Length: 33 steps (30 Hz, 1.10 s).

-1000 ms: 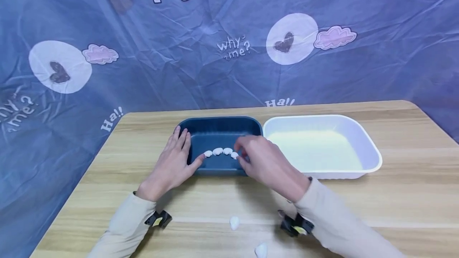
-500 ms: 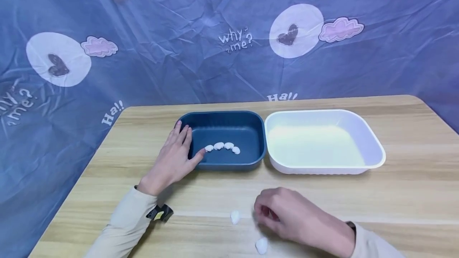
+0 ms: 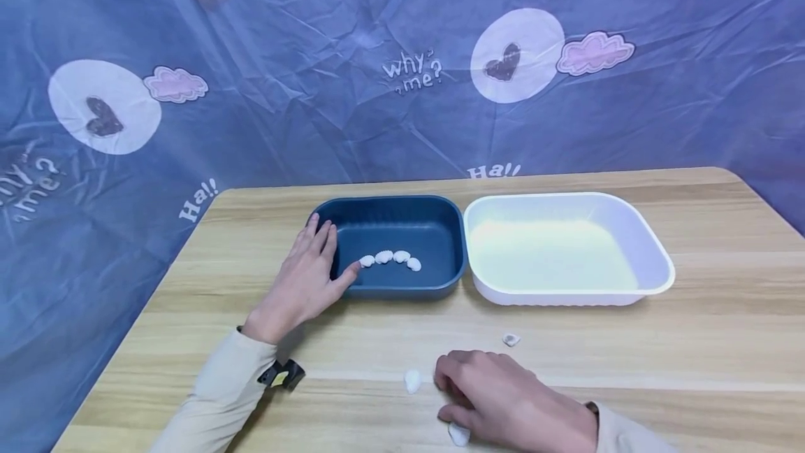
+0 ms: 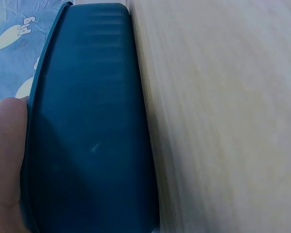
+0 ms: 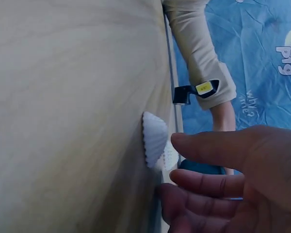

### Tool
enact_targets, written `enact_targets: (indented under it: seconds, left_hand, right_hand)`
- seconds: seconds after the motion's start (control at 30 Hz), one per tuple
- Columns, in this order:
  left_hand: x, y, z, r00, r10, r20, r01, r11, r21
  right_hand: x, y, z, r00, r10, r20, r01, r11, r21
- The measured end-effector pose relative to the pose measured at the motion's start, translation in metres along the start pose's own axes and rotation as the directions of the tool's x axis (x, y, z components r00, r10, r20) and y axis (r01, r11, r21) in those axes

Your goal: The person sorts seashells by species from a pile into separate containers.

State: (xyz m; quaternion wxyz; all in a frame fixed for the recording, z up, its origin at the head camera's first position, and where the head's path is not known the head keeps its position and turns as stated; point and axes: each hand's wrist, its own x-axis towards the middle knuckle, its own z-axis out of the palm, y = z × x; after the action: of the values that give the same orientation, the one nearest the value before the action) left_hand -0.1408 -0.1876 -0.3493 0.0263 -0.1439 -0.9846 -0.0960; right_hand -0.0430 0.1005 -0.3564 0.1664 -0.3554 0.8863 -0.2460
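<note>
My left hand (image 3: pixel 302 285) rests over the left rim of a dark blue tray (image 3: pixel 402 293), its fingers straight and its thumb reaching inside. In that tray several white seashells (image 3: pixel 383 256) form a short arc, the leftmost one by my thumb tip. My right hand (image 3: pixel 503 397) is low over the table, with thumb and fingers apart around a loose white seashell (image 3: pixel 459 435) that it partly covers. The right wrist view shows this ridged seashell (image 5: pixel 155 138) lying just beyond the thumb tip, not gripped. A second seashell (image 3: pixel 412 382) lies left of the right hand.
A white tray (image 3: pixel 566 299) stands directly right of the blue one. Between it and my right hand lies a small seashell with a greyish middle (image 3: pixel 511 340). A blue printed cloth (image 3: pixel 352 124) hangs behind the wooden table (image 3: pixel 220 243).
My right hand has left the rightmost seashell in the blue tray and come back to the table, then shifted slightly left and nearer over the front seashell. The left hand has stayed put.
</note>
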Motion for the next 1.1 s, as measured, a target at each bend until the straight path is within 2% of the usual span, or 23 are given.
enact_targets:
  seconds: [0.07, 0.23, 0.33, 0.47, 0.7, 0.9, 0.97, 1.1]
  left_hand:
    - [0.000, 0.000, 0.000, 1.000, 0.001, 0.001, -0.001, 1.000, 0.001]
    - [0.001, 0.001, 0.000, 1.000, -0.001, 0.000, 0.001, 1.000, 0.004]
    - [0.001, 0.002, -0.001, 1.000, -0.003, 0.006, 0.003, 1.000, 0.000]
    - [0.000, 0.002, -0.001, 1.000, -0.008, 0.007, 0.008, 1.000, 0.001]
    - [-0.001, 0.000, -0.001, 1.000, -0.009, 0.006, 0.009, 1.000, -0.006]
    - [0.000, 0.000, -0.002, 1.000, -0.003, 0.004, 0.003, 1.000, -0.008]
    - [0.000, 0.001, -0.002, 1.000, -0.005, 0.007, 0.005, 1.000, -0.009]
    - [0.001, 0.001, -0.002, 1.000, -0.004, 0.007, 0.005, 1.000, -0.011]
  right_hand:
    - [0.000, 0.000, -0.001, 1.000, 0.023, 0.021, -0.023, 1.000, 0.010]
    - [-0.004, 0.001, -0.004, 0.980, 0.113, 0.165, -0.123, 0.991, 0.052]
    - [-0.008, 0.003, -0.004, 0.970, 0.115, 0.214, -0.126, 0.991, 0.038]
    - [-0.011, 0.004, -0.003, 0.972, 0.087, 0.217, -0.097, 0.995, 0.035]
    - [-0.010, 0.003, 0.000, 0.986, 0.045, 0.158, -0.051, 0.998, 0.033]
    - [-0.008, 0.006, 0.000, 1.000, -0.027, -0.001, 0.026, 1.000, -0.008]
    - [-0.007, 0.008, 0.001, 0.998, -0.033, -0.052, 0.032, 0.999, -0.031]
    - [-0.006, 0.009, 0.002, 0.995, -0.020, -0.100, 0.016, 0.999, -0.047]
